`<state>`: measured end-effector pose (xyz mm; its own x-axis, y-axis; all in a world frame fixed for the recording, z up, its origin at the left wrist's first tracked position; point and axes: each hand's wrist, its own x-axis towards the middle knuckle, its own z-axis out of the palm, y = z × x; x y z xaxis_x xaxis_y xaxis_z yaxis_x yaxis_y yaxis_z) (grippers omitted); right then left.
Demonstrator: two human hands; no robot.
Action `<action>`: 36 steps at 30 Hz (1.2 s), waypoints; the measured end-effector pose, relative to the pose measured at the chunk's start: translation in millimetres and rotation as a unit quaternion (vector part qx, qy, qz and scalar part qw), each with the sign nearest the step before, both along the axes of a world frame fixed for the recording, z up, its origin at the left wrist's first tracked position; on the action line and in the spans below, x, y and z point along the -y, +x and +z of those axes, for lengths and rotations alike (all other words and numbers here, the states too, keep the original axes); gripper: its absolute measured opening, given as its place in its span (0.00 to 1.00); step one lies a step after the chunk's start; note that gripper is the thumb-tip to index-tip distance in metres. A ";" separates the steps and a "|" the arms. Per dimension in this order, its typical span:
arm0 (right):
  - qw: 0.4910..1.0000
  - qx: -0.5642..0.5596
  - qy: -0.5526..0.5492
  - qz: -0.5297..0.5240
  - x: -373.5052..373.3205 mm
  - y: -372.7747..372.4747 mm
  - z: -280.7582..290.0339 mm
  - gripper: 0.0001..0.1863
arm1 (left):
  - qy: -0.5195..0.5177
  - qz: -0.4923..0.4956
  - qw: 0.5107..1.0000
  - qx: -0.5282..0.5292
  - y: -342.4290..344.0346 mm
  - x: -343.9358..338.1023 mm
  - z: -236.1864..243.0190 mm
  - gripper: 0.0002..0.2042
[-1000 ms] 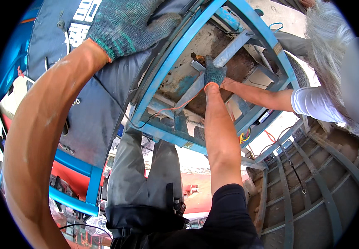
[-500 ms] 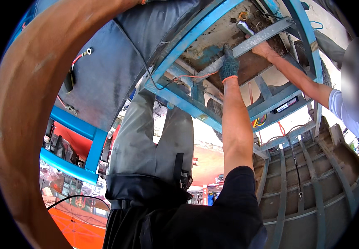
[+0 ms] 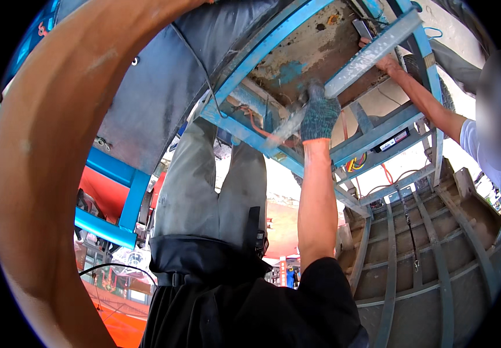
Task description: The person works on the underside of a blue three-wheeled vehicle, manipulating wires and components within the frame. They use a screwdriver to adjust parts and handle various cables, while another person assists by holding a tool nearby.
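My right hand (image 3: 320, 116), in a dark knitted glove with an orange cuff, is closed around a grey metal bar (image 3: 372, 55). The bar lies slanted across the opening of a blue metal frame (image 3: 273, 46). Its near left end is smeared by motion, while its far right end reaches the frame's upright. Behind the bar, a co-worker's hand (image 3: 385, 61) has fingers at a small flat grey piece (image 3: 362, 28); whether that hand touches the bar, I cannot tell. My left forearm (image 3: 27, 145) arches along the left side, with its hand cut off at the top edge.
A dark padded sheet (image 3: 146, 98) covers the upper left, with a black cable (image 3: 195, 52) hanging over it. Yellow and red wires (image 3: 356, 163) hang below the frame. A ribbed metal bed (image 3: 418, 249) fills the lower right. Bright blue tubing (image 3: 134, 203) stands at left.
The bar has shifted and tilted, its near left end lower and its right end higher. My right hand has moved slightly down with it. The co-worker's hand and grey piece have moved rightward.
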<state>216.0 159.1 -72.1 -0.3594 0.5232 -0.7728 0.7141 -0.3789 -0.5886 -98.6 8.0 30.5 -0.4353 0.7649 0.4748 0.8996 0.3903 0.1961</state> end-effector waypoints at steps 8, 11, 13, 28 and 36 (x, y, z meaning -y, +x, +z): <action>0.992 -0.049 -0.012 0.114 22.6 32.9 61.9 0.11 | 0.007 -0.006 1.000 0.005 -5.1 5.6 23.6 0.26; 0.998 0.024 -0.054 0.000 41.7 13.7 120.5 0.10 | -0.016 -0.008 0.999 0.042 -2.8 0.2 32.4 0.26; 0.992 -0.004 0.072 0.103 38.7 53.9 111.2 0.10 | 0.048 -0.022 0.999 0.010 -5.0 -7.3 15.0 0.26; 0.864 -0.104 -0.029 -0.493 43.8 207.5 121.6 0.13 | -0.033 -0.010 0.999 0.028 -0.7 -8.1 26.8 0.28; 0.776 0.045 0.038 -0.628 34.1 378.4 43.0 0.19 | -0.060 0.004 0.998 0.002 10.7 -15.5 13.0 0.28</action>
<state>594.4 125.0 -29.1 0.5247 0.4623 -0.7148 -0.1504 -0.7761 -0.6123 -87.9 23.4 43.5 -0.4430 0.8129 0.3782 0.8959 0.4175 0.1519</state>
